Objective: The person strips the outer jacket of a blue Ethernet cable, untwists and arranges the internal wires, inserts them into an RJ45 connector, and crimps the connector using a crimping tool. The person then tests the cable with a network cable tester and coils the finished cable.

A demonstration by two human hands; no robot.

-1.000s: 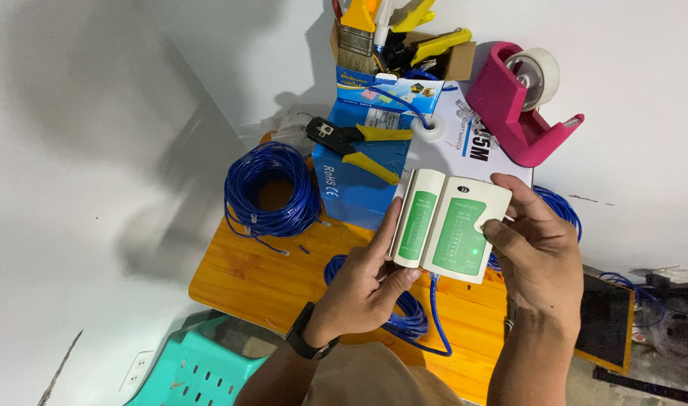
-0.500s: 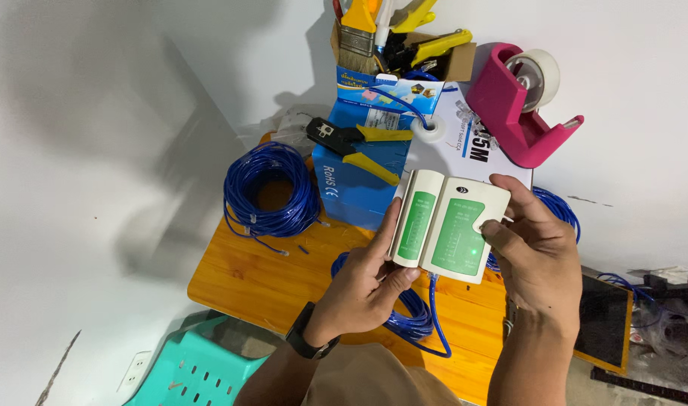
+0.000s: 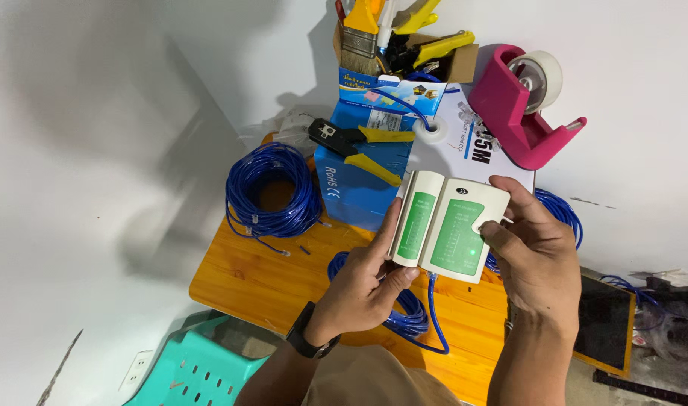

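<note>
At the bottom left, just off the surface's (image 3: 246, 278) corner, stands a teal plastic stool (image 3: 190, 365). Near the left edge of the wooden surface lies a round coil of blue cable (image 3: 272, 192). Next to it, at the back edge, sits a blue box (image 3: 351, 188) with a black and yellow crimping tool (image 3: 355, 143) lying on top.

The left hand (image 3: 363, 282) wears a black watch (image 3: 308, 342). Its fingers are pressed along the left side of a white cable tester (image 3: 448, 224) with 2 green panels, and the thumb sits under its bottom edge. The tester is held up in the air above the middle of the surface, tilted a little. A loose blue cable (image 3: 412, 312) lies on the surface below it.

The right hand (image 3: 536, 259) grips the tester's right side, with the thumb pressed on the front by the bigger green panel.

Behind the back right corner, a pink tape holder (image 3: 521, 113) rests with a roll of tape in it.
</note>
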